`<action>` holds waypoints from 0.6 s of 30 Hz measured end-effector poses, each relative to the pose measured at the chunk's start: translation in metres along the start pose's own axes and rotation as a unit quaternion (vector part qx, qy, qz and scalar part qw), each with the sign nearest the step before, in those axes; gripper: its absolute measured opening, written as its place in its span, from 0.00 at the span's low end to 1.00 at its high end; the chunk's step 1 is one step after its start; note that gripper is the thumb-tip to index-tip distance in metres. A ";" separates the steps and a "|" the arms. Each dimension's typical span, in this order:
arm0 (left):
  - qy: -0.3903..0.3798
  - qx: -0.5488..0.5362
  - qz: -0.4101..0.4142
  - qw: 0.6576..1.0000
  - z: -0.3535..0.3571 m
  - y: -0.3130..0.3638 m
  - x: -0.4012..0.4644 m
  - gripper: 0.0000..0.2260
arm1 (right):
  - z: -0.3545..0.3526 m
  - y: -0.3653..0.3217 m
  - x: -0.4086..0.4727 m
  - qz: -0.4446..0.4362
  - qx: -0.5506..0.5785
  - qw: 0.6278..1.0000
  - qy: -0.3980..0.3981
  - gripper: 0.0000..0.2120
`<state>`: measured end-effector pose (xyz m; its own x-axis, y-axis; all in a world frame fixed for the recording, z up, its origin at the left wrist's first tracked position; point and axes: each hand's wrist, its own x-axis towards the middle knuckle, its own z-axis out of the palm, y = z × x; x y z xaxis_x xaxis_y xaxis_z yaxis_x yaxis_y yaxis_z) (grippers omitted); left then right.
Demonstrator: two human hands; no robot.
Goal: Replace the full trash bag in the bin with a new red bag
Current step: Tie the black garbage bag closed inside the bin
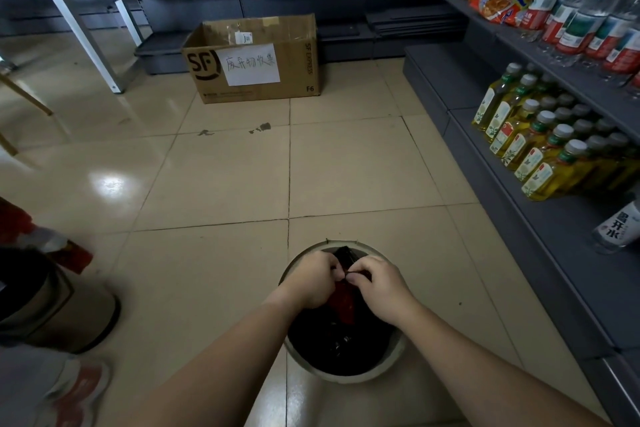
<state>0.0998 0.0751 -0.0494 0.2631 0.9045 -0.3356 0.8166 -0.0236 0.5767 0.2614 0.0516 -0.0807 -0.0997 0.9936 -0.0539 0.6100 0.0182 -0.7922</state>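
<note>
black bag point(341, 340) in bin point(346, 376); both hands pinching top.

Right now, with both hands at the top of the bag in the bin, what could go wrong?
Both the left hand and right hand pinch the black bag at one small bunched spot, so the thin plastic might tear on lifting. The bin is not held, so it could lift or tip along with the bag. Something red showing at the opening might spill out.
</note>
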 end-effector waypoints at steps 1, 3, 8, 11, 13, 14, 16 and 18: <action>-0.016 -0.036 -0.028 0.999 -0.002 -0.001 0.001 0.10 | -0.002 0.000 -0.003 0.006 0.018 1.000 0.017 0.09; -0.044 -0.128 -0.084 0.987 -0.004 -0.001 0.001 0.14 | -0.007 -0.001 -0.011 -0.008 0.013 0.999 0.044 0.10; -0.094 -0.286 -0.125 0.945 -0.005 0.006 -0.004 0.18 | -0.003 -0.003 -0.023 -0.107 -0.046 0.990 0.079 0.09; -0.088 -0.321 -0.122 0.935 -0.004 0.006 -0.003 0.16 | -0.001 -0.004 -0.022 -0.122 -0.067 0.985 0.102 0.06; -0.073 -0.330 -0.114 0.934 -0.005 0.004 -0.002 0.12 | -0.001 -0.003 -0.022 -0.135 -0.076 0.982 0.108 0.04; -0.062 -0.334 -0.109 0.934 -0.005 0.002 -0.001 0.11 | -0.002 -0.003 -0.022 -0.135 -0.074 0.982 0.109 0.04; -0.034 -0.344 -0.105 0.932 -0.005 0.000 0.000 0.10 | -0.004 -0.003 -0.021 -0.129 -0.063 0.984 0.106 0.05; 0.008 -0.323 -0.108 0.940 -0.003 -0.001 0.003 0.09 | -0.006 -0.002 -0.022 -0.134 -0.065 0.984 0.097 0.05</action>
<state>0.0976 0.0789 -0.0485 0.1144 0.8651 -0.4884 0.3662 0.4203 0.8302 0.2670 0.0300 -0.0750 -0.1265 0.9538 0.2727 0.6786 0.2837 -0.6775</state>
